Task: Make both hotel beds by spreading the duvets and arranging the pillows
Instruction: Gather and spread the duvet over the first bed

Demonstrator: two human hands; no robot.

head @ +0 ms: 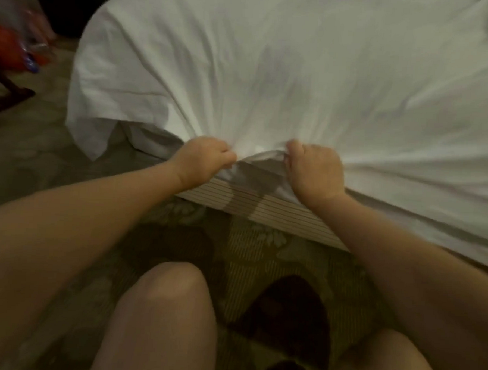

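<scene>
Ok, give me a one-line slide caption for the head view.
Left hand and right hand grip the white duvet edge side by side over the striped bed base.

1. Dim, warm-lit room, near-black gloom along the top left
2. Olive carpet (265,242) with pale leaf motifs and striped panels
3. Dark wooden furniture leg (13,92) at the left edge, on the carpet
4. Blurred red-orange bundle (4,49) above it, kind unclear

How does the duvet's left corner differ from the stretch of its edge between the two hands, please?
The left corner hangs loose and pointed toward the carpet; the edge between the hands is bunched into folds. The corner is untouched, while the left hand and right hand grip the edge with curled fingers. Both belong to the same white duvet.
</scene>
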